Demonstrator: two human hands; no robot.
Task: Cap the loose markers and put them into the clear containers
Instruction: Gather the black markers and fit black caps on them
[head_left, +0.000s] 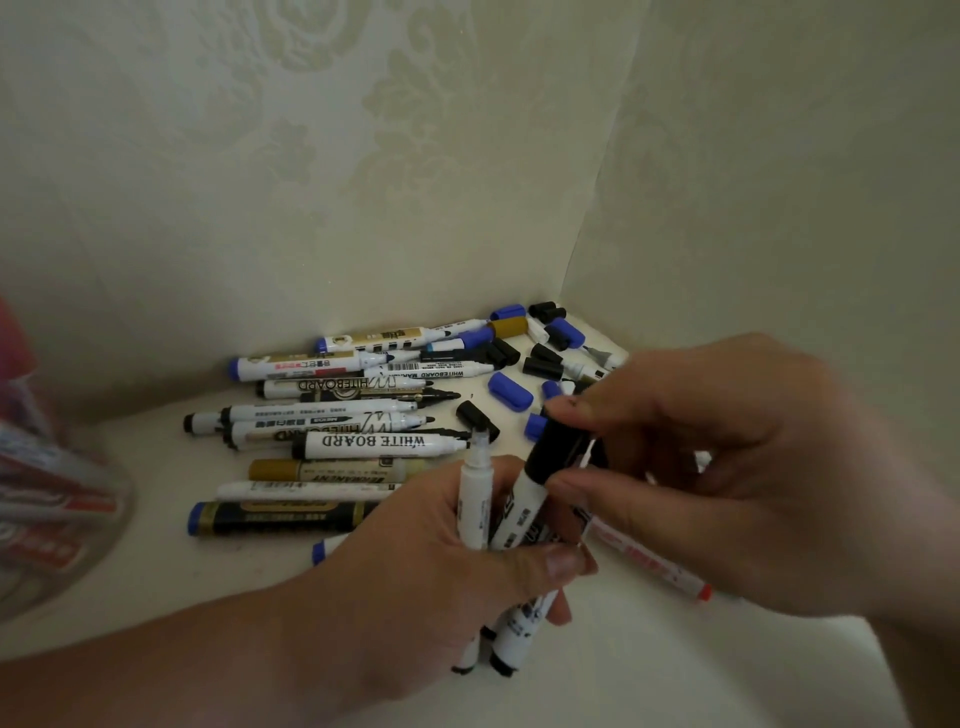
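My left hand (415, 561) grips two white markers upright. One is uncapped (475, 499), its tip pointing up. On the tip of the other white marker (519, 512) sits a black cap (558, 449); my right hand (727, 467) pinches that cap between thumb and fingers. Several loose markers (332, 431) lie side by side on the white surface, most uncapped. Blue caps (511, 389) and black caps (543, 364) lie scattered in the corner. A clear container (52, 519) holding red markers stands blurred at the left edge.
Patterned walls meet in a corner (566, 280) right behind the caps. A red-tipped marker (654, 564) lies under my right hand. A blue-ended black marker (275, 517) lies nearest the container. White surface (675, 665) shows in front.
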